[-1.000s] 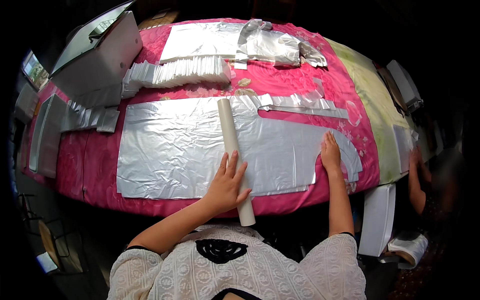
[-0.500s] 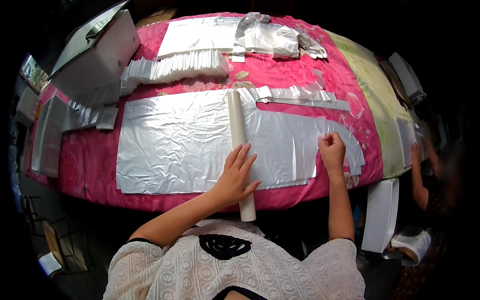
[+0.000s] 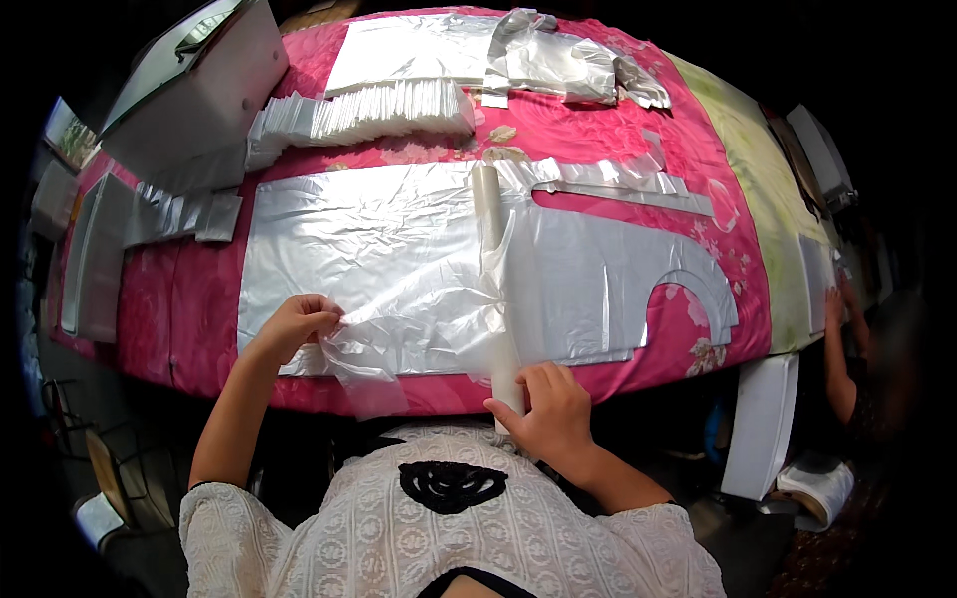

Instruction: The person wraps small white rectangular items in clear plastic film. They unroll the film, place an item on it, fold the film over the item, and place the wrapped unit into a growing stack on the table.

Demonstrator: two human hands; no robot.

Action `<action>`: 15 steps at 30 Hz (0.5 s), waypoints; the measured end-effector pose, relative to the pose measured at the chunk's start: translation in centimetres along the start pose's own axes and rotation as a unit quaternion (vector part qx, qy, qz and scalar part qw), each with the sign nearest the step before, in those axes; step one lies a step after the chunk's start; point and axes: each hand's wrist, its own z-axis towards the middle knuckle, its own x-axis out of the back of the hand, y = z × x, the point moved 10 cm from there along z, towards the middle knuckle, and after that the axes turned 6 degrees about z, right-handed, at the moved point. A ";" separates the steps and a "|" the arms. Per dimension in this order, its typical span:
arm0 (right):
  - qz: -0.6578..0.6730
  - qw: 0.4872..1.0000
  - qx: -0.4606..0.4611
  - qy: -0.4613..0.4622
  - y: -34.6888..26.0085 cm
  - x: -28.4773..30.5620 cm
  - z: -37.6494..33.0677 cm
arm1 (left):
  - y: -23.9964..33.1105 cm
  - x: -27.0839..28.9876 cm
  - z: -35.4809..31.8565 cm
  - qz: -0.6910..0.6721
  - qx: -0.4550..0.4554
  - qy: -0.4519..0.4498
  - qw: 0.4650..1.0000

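Observation:
A pale tube (image 3: pixel 487 204) lies across a stack of thin silvery-white plastic aprons (image 3: pixel 608 269), with its near end past the table's front edge. On the left, my left hand (image 3: pixel 301 324) pinches the edge of a thin plastic sheet (image 3: pixel 429 309). That sheet is drawn over to the left, creased and see-through, and bunches against the middle of the tube. My right hand (image 3: pixel 550 411) is closed at the tube's near end, thumb on its near side and fingers curled.
A pink flowered cloth (image 3: pixel 199 309) covers the table. Beyond the stack lie a long row of folded white packets (image 3: pixel 389 112) and more plastic aprons (image 3: pixel 419 50). White boxes (image 3: pixel 199 100) stand at the left. At the far right is another person's arm (image 3: pixel 835 339).
My left hand has gone from the tube to the left, pulling the top plastic sheet with it. My right hand has come from the stack's right end to the tube's near end.

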 end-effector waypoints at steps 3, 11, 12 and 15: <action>-0.061 0.980 -0.141 -0.128 3.8 -3.0 -1.7 | -0.5 4.6 -1.3 0.097 0.026 0.064 0.993; 0.148 0.930 -0.290 -0.168 7.8 -4.1 -3.5 | 1.4 7.6 0.3 0.197 -0.002 0.113 0.974; 0.146 0.931 -0.293 -0.163 8.1 -3.9 -3.7 | 1.6 7.8 0.5 0.206 -0.014 0.120 0.971; 0.146 0.933 -0.289 -0.158 8.7 -3.7 -4.1 | 4.5 7.9 0.2 0.420 -0.066 0.211 0.880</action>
